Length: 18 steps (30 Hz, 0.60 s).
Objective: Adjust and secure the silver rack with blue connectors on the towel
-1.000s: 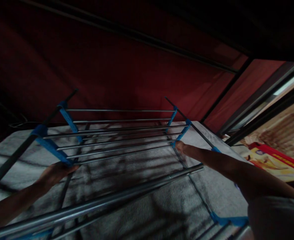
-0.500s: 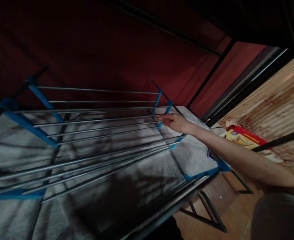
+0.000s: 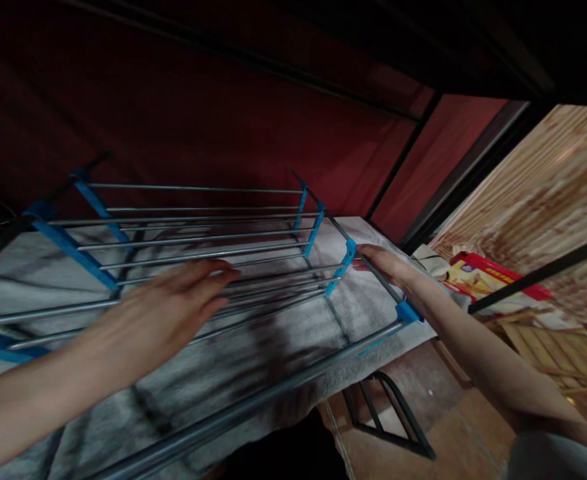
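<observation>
A metal rack with grey rods (image 3: 278, 273) and blue end brackets (image 3: 344, 267) lies over a grey cloth-covered surface (image 3: 278, 353). My left hand (image 3: 188, 290) reaches over the middle rods, thumb apart from its bent fingers, with nothing visible in it. At the rack's right end, my right hand (image 3: 380, 263) is beside the dark side rod and a blue bracket, its fingers stretched out and partly behind the rod. Whether those fingertips touch the bracket is unclear. Further left, more blue brackets (image 3: 68, 247) join the rods.
A dark red panel (image 3: 213, 127) stands behind the rack, framed by dark bars. To the right are a red and yellow box (image 3: 488, 275) and wood-patterned material (image 3: 538, 180). A dark metal frame (image 3: 398, 427) is on the floor below.
My left hand has come in from the left over the rods. My right hand has moved right, from the rods to the side bar. The right middle bracket now stands more upright.
</observation>
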Motion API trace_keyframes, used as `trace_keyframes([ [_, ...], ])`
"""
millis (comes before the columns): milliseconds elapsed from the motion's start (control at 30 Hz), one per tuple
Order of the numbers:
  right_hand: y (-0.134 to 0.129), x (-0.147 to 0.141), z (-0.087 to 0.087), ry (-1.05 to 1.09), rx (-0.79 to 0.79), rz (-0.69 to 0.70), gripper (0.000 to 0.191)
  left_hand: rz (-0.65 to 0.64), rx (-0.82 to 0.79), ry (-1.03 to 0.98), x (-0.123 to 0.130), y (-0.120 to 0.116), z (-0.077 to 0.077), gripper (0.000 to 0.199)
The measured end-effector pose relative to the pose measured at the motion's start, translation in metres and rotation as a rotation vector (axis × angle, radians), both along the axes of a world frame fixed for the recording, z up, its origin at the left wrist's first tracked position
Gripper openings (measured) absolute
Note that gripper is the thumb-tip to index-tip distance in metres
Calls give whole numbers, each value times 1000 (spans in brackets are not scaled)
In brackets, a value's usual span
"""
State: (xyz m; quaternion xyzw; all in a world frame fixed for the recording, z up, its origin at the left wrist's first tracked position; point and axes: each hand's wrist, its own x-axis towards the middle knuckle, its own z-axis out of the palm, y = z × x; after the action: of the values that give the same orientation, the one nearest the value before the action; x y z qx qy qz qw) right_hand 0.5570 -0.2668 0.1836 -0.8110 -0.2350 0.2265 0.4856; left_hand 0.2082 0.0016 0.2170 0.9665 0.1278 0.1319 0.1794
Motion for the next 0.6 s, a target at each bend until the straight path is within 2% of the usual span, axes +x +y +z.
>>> trace_keyframes([
  [33, 2, -1, -5, 63, 22, 5, 31, -117, 99, 2, 19, -15, -3, 42],
  [100, 7, 0, -12, 92, 38, 18, 30, -227, 187, 76, 63, -41, -14, 45],
  [200, 13, 4, -16, 77, 81, 43, 35, -295, 227, 176, 127, -70, -30, 47],
  [300, 15, 6, -17, 73, 117, 55, 39, -295, 174, 230, 174, -87, -39, 45],
  [433, 17, 2, -18, 62, 128, 45, 38, -253, 145, 243, 201, -96, -38, 31],
  [600, 22, -1, -18, 71, 144, 21, 34, -204, 160, 221, 203, -97, -31, 34],
])
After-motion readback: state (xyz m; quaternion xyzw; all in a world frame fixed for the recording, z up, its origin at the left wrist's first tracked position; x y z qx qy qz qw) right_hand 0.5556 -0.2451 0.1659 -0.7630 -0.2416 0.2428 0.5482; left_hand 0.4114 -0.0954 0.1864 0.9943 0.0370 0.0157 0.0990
